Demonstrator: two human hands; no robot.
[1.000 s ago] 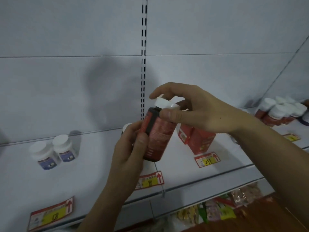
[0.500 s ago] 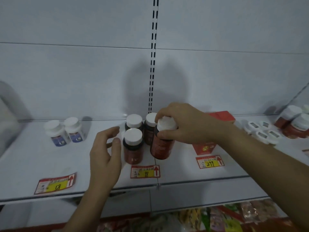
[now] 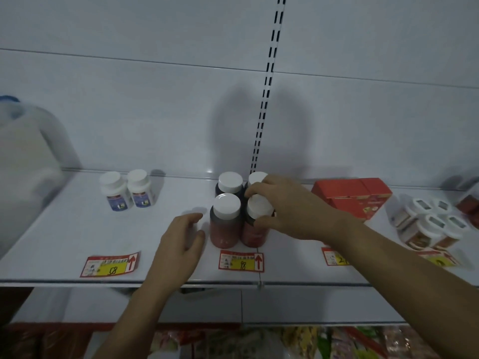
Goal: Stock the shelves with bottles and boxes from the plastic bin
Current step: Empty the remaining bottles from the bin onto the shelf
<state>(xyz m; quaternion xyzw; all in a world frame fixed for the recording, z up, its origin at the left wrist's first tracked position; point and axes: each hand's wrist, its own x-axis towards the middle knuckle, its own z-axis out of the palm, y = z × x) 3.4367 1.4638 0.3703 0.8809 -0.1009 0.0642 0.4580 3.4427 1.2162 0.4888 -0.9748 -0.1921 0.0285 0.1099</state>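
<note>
- Where the white shelf (image 3: 64,237) begins at far left, we see one blurred jug (image 3: 23,156), then two white-capped bottles with blue labels (image 3: 128,194).
- Our left hand (image 3: 180,244) hovers loose-fingered, holding nothing, just beside four red bottles (image 3: 225,221).
- Our right hand (image 3: 282,208) grips the front-right red bottle (image 3: 255,234) by its cap.
- Rightward we see red boxes (image 3: 352,196), then four white-lidded jars (image 3: 430,226).

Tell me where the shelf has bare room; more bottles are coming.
Bare shelf lies between the blue-label bottles and the red bottles, where the left hand hovers. Right of the right hand it is crowded: red boxes, then white-lidded jars.
</note>
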